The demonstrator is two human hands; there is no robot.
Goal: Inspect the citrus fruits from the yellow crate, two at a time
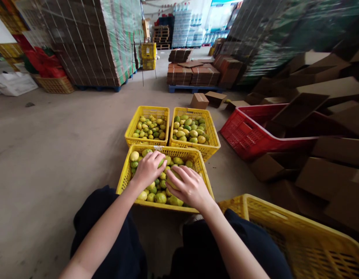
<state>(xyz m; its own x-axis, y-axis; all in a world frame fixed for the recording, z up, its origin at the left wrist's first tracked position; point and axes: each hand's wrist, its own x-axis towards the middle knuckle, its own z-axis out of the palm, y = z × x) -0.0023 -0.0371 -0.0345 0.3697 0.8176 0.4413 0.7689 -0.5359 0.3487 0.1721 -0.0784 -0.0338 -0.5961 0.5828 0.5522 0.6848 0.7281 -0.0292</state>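
Observation:
Both hands are over the near yellow crate, which is filled with yellow and green lemons. My left hand is closed round a green lemon, part of which shows past the fingertips. Close beside it, my right hand curls over a larger yellow-green lemon, mostly covered by the fingers. Just beyond stand two more yellow crates, one at the left holding mostly yellow lemons and one at the right with greener ones.
To my right stands another yellow crate. Past it, a red crate sits among piled cardboard boxes. Small cartons lie before a blue pallet of flattened cardboard. Tall wrapped stacks flank the concrete floor.

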